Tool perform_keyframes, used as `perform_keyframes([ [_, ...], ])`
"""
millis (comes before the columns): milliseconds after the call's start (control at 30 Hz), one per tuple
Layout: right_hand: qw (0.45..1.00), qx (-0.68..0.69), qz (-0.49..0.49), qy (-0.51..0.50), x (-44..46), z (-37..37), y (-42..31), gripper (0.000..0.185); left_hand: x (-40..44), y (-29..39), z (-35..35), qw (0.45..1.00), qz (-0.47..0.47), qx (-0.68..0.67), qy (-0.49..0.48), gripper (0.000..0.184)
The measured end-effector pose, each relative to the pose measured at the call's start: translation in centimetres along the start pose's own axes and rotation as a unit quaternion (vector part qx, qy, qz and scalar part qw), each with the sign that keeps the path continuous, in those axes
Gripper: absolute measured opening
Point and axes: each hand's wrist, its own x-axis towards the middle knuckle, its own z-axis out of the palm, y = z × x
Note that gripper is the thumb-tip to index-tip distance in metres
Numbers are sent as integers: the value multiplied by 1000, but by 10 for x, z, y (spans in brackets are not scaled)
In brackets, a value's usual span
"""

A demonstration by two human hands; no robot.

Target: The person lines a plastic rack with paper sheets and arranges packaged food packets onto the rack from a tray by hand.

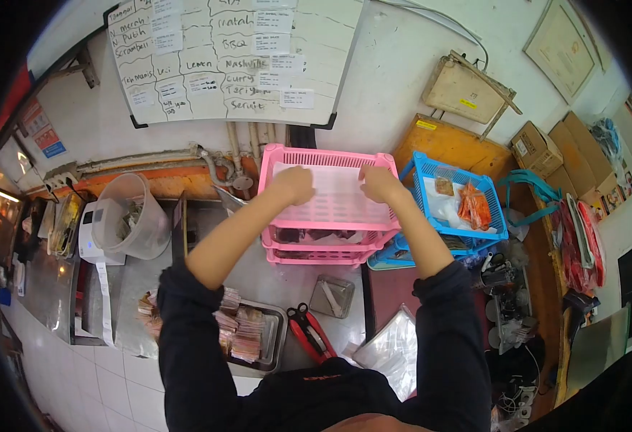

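A white paper sheet (336, 180) lies in the top tier of a pink plastic basket stack (323, 250), covering part of its slotted floor. My left hand (296, 186) is over the left part of the sheet, its fingers curled closed on the paper. At the sheet's right edge, my right hand (382, 184) is also closed, pinching the paper near the basket's right side. The fingertips of both hands are partly hidden. Dark packed items (319, 235) show through the gap in the tier below.
Right of the stack stands a blue basket (499, 216) holding an orange-red bag (473, 207). In front are a metal tray (276, 338) of small packets, red-handled scissors (310, 335), a small clear-lidded box (332, 296) and plastic bags (391, 353). A clear bucket (143, 223) and receipt printer (96, 230) stand left.
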Motion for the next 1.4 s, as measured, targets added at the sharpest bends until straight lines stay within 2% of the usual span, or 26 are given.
perform_keyframes([
  [33,1000,0,-1,2,13,19,4,51,10,10,13,997,-29,-50,50,64],
  [67,999,-11,34,36,30,46,8,63,17,15,24,988,-56,-99,101,84],
  [100,995,-22,70,69,38,62,7,77,20,16,33,988,-54,-98,104,84],
  [133,995,-24,73,71,29,61,-4,77,21,18,42,990,-85,-88,73,92],
  [167,992,-7,117,43,20,63,-17,84,23,18,50,989,-115,-79,40,101],
  [200,987,11,160,13,13,65,-25,92,24,15,51,990,-113,-80,37,101],
  [267,987,13,160,13,9,73,-31,95,25,9,52,993,-101,-66,10,108],
  [400,982,23,186,27,12,68,-30,94,22,12,46,994,-97,-53,-2,108],
  [467,981,36,190,30,15,71,-24,92,22,13,52,990,-120,-32,71,107],
  [500,982,33,183,25,18,75,-14,91,19,14,56,990,-123,-34,66,107],
  [567,978,69,194,22,-8,62,-25,85,8,22,61,987,-57,-108,108,105],
  [600,979,73,191,13,-12,66,-27,85,-4,29,63,987,-63,-108,99,105],
  [667,990,-31,64,-119,-14,69,-25,73,-32,43,57,986,-108,-124,42,102],
  [700,989,-39,72,-123,-21,65,-30,70,-38,44,52,986,-113,-113,40,101],
  [833,990,-30,61,-122,-24,58,-32,66,-30,37,54,984,-114,-125,55,98],
  [900,993,9,120,10,-34,52,-30,62,-18,33,44,993,-41,-86,-68,87],
  [933,993,11,118,6,-29,52,-24,62,-3,29,48,993,-43,-87,-72,87],
  [1000,991,48,93,82,-9,42,-16,54,19,22,55,970,-128,-150,143,84],
  [1067,991,59,84,84,13,55,-10,52,14,32,48,956,-174,-174,157,83],
  [1133,985,30,157,59,30,72,-6,54,19,29,63,974,-155,-100,133,84],
  [1167,985,5,153,76,32,77,-7,59,23,29,63,971,-163,-116,134,85],
  [1233,986,-4,135,102,42,90,2,61,33,22,70,962,-155,-114,191,80],
  [1300,986,-36,90,139,24,86,-1,58,11,20,69,927,-129,-99,339,72],
  [1333,969,-6,33,243,3,77,-16,55,-8,18,63,892,-93,-142,419,63],
  [1367,938,29,-17,345,-28,68,-29,53,-29,17,60,851,-39,-139,505,63],
  [1400,899,107,-97,412,-65,54,-51,45,-69,19,56,822,4,-152,548,57],
])
